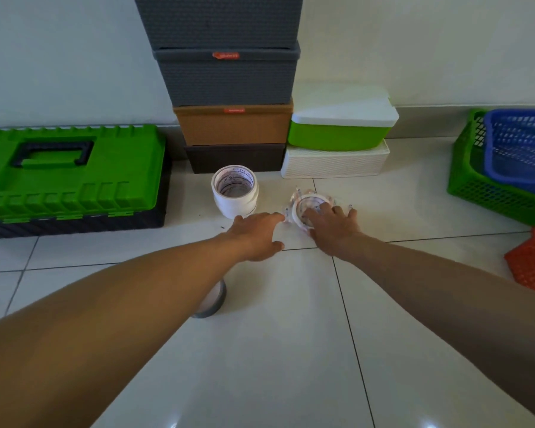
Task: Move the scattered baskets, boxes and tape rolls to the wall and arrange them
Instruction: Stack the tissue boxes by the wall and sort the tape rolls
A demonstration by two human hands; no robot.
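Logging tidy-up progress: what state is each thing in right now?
green toolbox: lid closed, by the wall.
box stack: four showing, stacked against the wall.
green box: lidded, atop the white box.
white tape rolls: stacked upright.
wrapped tape roll: lying flat, right hand resting on it.
left hand: outstretched beside the wrapped roll.
blue basket: nested tilted in green basket.

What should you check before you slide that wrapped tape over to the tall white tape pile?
1. The right hand is on the wrapped tape roll: ok.
2. Its hold is firm: cannot tell.
3. The left hand reaches the wrapper's edge: ok.
4. The floor is bare between it and the white tape stack: ok.
5. The grey tape roll is tidied: not ok, it lies under the left forearm.
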